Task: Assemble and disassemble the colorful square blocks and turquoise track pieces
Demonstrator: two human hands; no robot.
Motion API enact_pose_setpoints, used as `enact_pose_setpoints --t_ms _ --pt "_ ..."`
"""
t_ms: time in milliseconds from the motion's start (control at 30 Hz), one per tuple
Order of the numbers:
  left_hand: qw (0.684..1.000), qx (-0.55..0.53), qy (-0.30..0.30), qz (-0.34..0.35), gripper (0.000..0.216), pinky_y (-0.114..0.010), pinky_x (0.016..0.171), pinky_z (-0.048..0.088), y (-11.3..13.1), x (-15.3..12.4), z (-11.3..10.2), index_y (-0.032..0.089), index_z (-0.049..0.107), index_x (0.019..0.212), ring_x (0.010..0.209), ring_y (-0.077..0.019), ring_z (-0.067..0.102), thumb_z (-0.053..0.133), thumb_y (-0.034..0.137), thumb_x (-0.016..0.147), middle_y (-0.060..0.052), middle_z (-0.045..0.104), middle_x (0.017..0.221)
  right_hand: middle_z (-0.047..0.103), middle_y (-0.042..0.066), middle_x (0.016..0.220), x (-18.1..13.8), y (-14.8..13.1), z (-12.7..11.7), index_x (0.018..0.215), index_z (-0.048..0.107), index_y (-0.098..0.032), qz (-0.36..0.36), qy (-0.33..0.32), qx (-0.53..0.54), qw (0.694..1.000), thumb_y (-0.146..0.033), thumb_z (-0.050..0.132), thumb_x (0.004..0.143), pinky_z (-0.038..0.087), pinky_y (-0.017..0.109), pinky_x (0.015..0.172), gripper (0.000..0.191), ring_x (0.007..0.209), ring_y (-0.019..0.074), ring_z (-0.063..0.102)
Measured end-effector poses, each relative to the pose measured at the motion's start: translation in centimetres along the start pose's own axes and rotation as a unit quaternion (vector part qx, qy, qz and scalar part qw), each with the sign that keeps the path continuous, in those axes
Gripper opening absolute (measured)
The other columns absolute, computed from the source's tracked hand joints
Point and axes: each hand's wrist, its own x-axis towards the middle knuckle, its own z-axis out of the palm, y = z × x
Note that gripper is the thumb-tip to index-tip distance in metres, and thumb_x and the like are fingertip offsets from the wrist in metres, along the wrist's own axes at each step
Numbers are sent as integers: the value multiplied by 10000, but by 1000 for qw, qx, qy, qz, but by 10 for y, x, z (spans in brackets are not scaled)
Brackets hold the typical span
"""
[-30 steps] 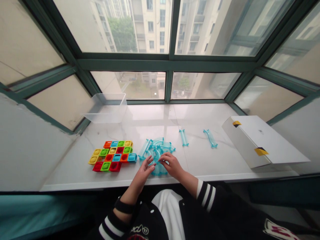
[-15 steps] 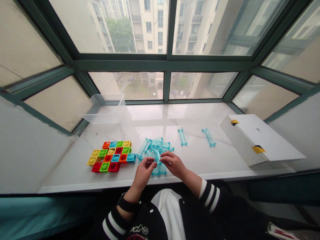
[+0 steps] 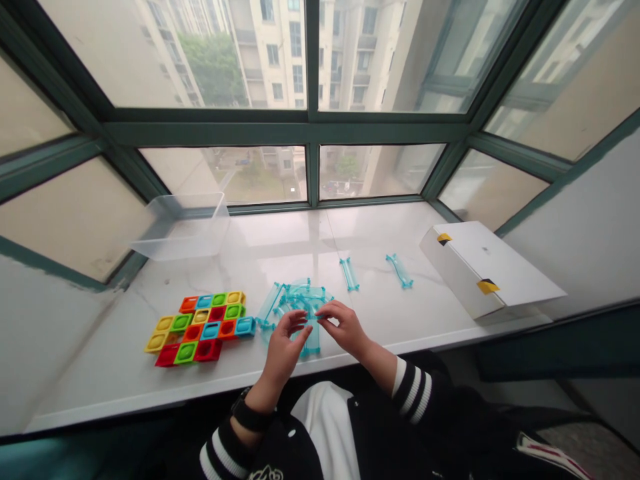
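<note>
A heap of clear teal track pieces (image 3: 293, 300) lies on the white marble sill (image 3: 280, 247) near its front edge. My left hand (image 3: 285, 350) and my right hand (image 3: 343, 327) hover over the near side of the heap, fingers curled in a pinch round a curved teal piece (image 3: 311, 327) between them. A flat block of joined coloured square tiles (image 3: 200, 327), in red, orange, yellow, green and blue, lies just left of the heap.
Two loose teal straight track pieces (image 3: 349, 274) (image 3: 399, 270) lie further back on the right. A white cardboard box (image 3: 487, 270) with yellow tape sits at the right end. A clear plastic tub (image 3: 180, 227) stands at the back left by the window frame.
My view has swung to the right, so everything sits further left in the picture. Both hands have lifted slightly from the heap and closed on a curved piece.
</note>
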Motion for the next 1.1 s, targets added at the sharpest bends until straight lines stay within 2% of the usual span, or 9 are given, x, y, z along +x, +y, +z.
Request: enact_pose_setpoints --t_ms 100,233,400,533,633,800,900,1100 --pt "999 29 -9 19 590 -453 1003 563 4 -1 -1 276 590 1361 1164 -280 692 831 443 849 -109 687 1316 725 54 962 1 9 -21 1021 786 -253 5 30 -28 999 -307 703 980 608 353 810 107 868 203 694" --pt "999 36 -12 20 617 -449 998 565 -1 -1 -9 290 538 1419 1167 -272 686 796 457 885 -109 668 1309 725 53 970 -1 31 -66 1002 785 -247 24 104 -96 990 -306 706 970 593 358 809 104 854 202 687" --pt "999 45 4 19 806 -469 1037 543 -12 0 -17 311 431 1527 1202 -279 675 835 458 846 -103 668 1292 722 69 971 -8 76 -127 1021 789 -229 60 197 -199 958 -350 678 960 591 382 820 175 842 217 689" --pt "999 46 -4 6 879 -470 1017 557 -18 -1 -17 338 394 1562 1174 -276 687 854 464 823 -101 660 1321 726 83 963 -6 112 -158 967 789 -208 103 226 -252 935 -352 658 923 587 392 803 200 799 221 677" --pt "999 48 -5 6 871 -469 1015 561 -20 -1 -18 339 395 1563 1151 -267 693 848 465 831 -102 662 1318 736 83 956 -2 132 -164 937 785 -204 136 212 -285 925 -337 628 917 570 394 808 207 758 212 650" --pt "999 37 31 22 876 -453 1010 567 -18 0 -21 339 379 1582 1117 -251 703 841 449 846 -89 668 1288 747 96 959 -2 154 -156 929 788 -199 154 175 -301 925 -299 613 915 553 407 858 202 806 233 662" --pt "998 23 44 23 849 -439 992 576 -17 0 -22 334 380 1576 1092 -239 707 821 462 863 -83 669 1269 749 104 967 -5 161 -152 941 795 -200 149 165 -311 924 -281 615 907 545 414 895 200 878 254 669" --pt "998 -10 67 -3 729 -442 1012 565 -22 1 -21 297 417 1541 1083 -229 704 731 525 924 -90 675 1240 734 102 970 -7 164 -153 1000 806 -195 147 159 -326 920 -259 608 905 544 409 905 228 898 257 665"
